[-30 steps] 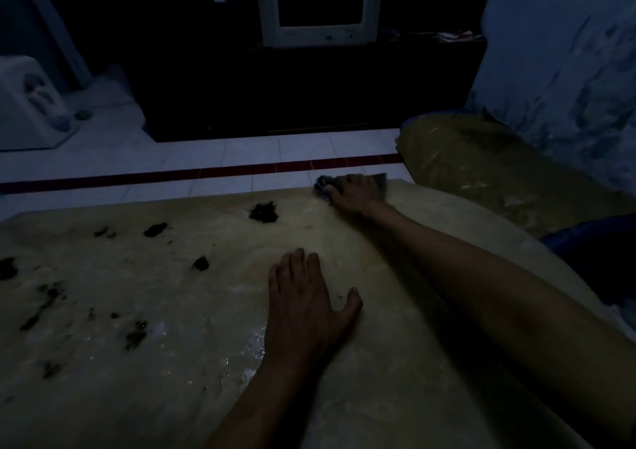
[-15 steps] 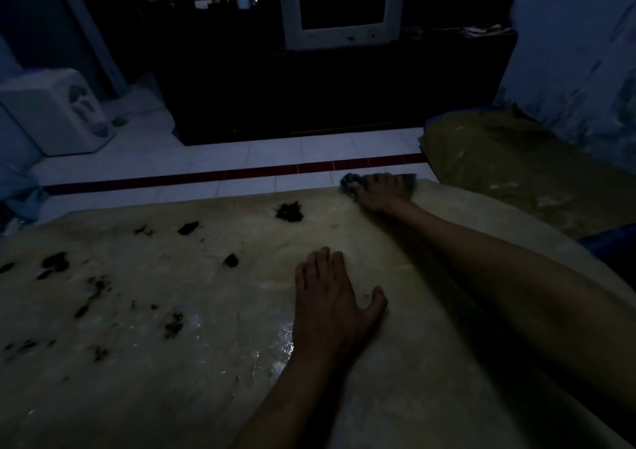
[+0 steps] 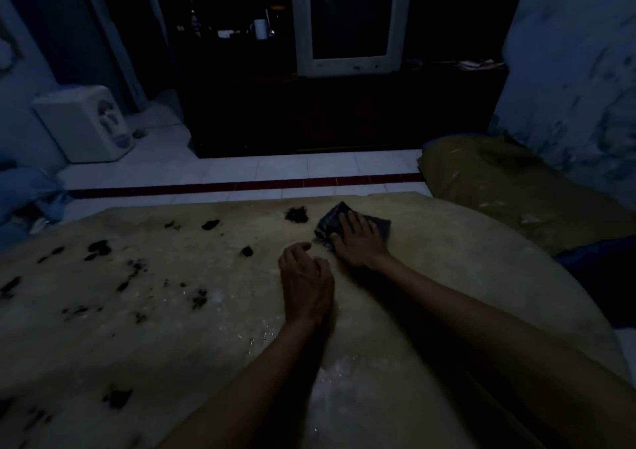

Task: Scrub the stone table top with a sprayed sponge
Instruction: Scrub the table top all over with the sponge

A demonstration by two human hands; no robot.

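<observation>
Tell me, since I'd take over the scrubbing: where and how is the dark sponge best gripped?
Come from above and the near side, as the right hand does. The sponge lies flat on the table top, so press a spread palm on its middle and curl fingers over its far edge.

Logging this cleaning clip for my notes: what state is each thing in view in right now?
Right hand: pressing flat on the sponge.
Sponge: dark, flat on the table near its far edge, under the right hand.
Left hand: fingers loosely curled, holding nothing.
Stone table top: wet in patches, dark debris scattered mostly on its left part.
Television: screen dark.
</observation>
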